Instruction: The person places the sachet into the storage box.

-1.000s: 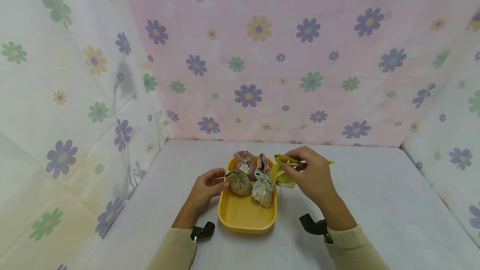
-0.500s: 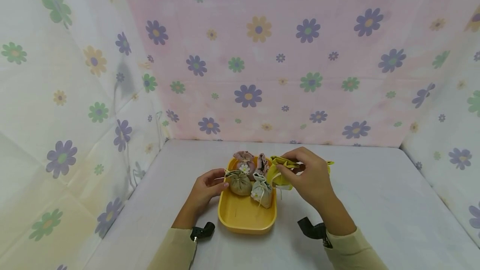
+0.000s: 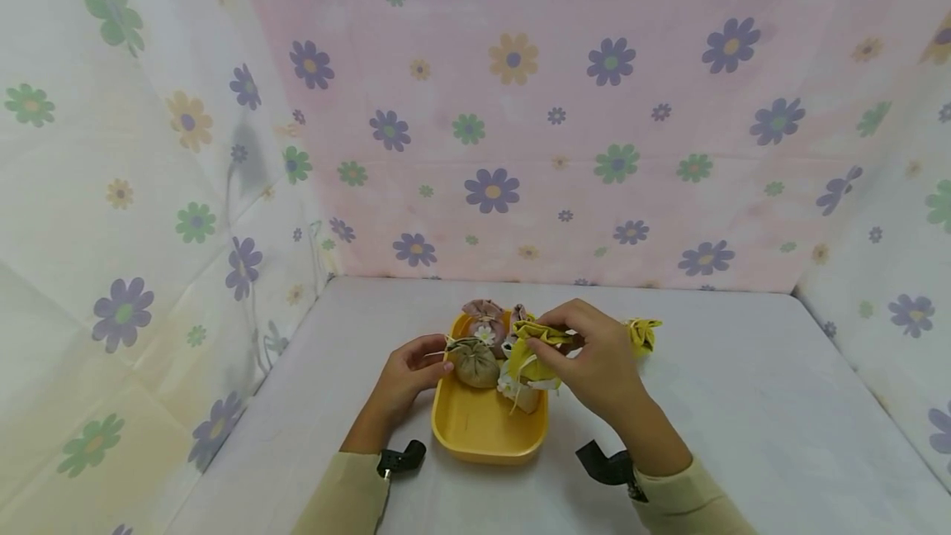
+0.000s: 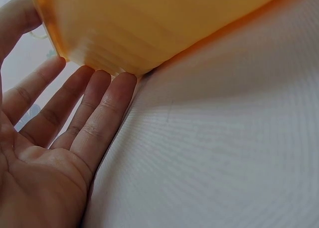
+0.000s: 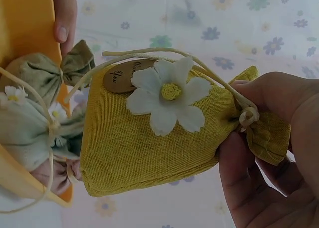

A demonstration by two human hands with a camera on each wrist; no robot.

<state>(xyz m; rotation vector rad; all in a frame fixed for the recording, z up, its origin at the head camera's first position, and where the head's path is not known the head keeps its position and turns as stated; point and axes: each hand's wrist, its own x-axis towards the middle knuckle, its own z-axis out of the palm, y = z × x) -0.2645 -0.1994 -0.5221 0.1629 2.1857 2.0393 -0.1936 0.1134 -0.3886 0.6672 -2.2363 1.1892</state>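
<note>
My right hand (image 3: 598,366) pinches a yellow drawstring sachet (image 5: 154,138) by its gathered neck. This sachet hangs over the right side of the yellow tray (image 3: 483,436) and partly hides a pale green sachet (image 3: 526,397) there. A white cloth flower (image 5: 169,96) and a small brown tag (image 5: 124,77) show on its face. At the tray's left side, my left hand (image 3: 407,378) touches the outer wall with fairly straight fingertips (image 4: 124,83). Also in the tray are an olive-brown sachet (image 3: 477,363), a pink sachet (image 3: 486,322) and another pink one, mostly hidden.
Another yellow sachet (image 3: 643,337) lies on the white table (image 3: 743,403) just beyond my right hand, partly covered by it. Flower-patterned cloth (image 3: 565,139) walls the back and both sides.
My right hand has moved left with the yellow sachet, from beside the tray to over its right side. More of the second yellow sachet now shows. The left hand stays put.
</note>
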